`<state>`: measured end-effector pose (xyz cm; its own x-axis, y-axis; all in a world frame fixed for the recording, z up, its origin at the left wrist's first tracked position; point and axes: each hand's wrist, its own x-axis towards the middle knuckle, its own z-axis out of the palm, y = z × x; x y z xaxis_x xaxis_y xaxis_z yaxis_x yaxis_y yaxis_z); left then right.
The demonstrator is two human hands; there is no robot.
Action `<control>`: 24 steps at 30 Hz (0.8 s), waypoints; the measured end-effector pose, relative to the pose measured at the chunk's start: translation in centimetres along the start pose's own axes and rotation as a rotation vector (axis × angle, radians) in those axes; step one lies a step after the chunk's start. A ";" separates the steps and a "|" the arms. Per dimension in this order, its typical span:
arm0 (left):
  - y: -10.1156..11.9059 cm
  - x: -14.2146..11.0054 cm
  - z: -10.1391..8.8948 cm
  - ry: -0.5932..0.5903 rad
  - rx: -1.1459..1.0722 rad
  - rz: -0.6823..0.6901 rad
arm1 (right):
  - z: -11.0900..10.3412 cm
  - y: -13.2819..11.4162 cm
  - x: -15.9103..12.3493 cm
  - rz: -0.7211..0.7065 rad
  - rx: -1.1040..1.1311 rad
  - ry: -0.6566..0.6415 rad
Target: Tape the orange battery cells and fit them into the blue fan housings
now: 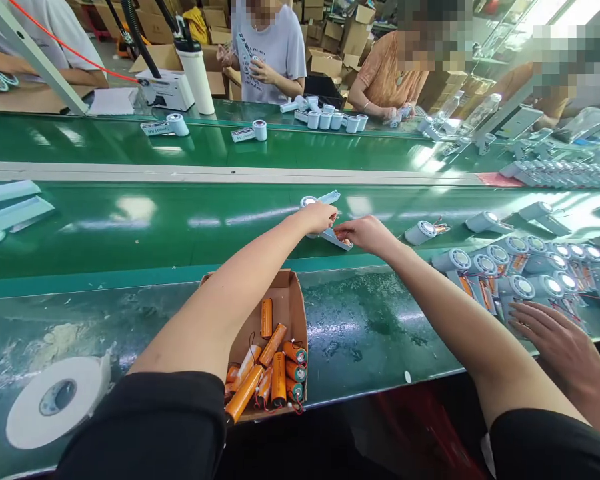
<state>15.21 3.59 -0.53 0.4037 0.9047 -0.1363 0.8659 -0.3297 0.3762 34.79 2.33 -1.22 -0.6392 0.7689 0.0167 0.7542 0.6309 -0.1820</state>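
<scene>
Both my hands are over the green belt at a pale blue device (307, 201) with a round head and an opened handle shell (337, 240). My left hand (319, 217) reaches across the device, its fingers pinched together and partly covering it. Close by on the right, my right hand (365, 231) is pinched at the lower shell part, where a bit of orange shows. Whatever is between the fingertips of either hand is too small to make out. Beneath my left forearm, an open cardboard box (295, 293) holds several orange battery cells (279, 377) with wires.
A roll of white tape (25, 417) lies at the lower left. Pale blue shell parts (15, 207) rest on the left belt. Several assembled devices (515, 287) crowd the right bench, near another person's hand (565, 343). Co-workers sit across, beyond a white divider rail (180, 173).
</scene>
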 end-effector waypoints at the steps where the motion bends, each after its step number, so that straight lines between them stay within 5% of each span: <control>1: 0.1 0.1 0.0 0.002 -0.005 0.002 | 0.0 -0.4 0.2 0.004 -0.064 -0.032; 9: 0.9 0.4 0.3 0.038 -0.030 -0.001 | -0.7 -1.3 0.3 -0.011 -0.312 -0.125; 16: 1.5 1.0 1.0 0.060 -0.066 0.004 | 0.2 1.2 -1.1 0.040 -0.128 0.106; 24: 1.8 1.8 1.4 0.038 -0.092 0.001 | 0.9 0.0 -0.4 0.054 -0.287 -0.107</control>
<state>17.88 4.23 -1.36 0.3915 0.9145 -0.1018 0.8339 -0.3058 0.4595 34.88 1.92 -2.06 -0.5980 0.7962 -0.0922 0.7893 0.6050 0.1052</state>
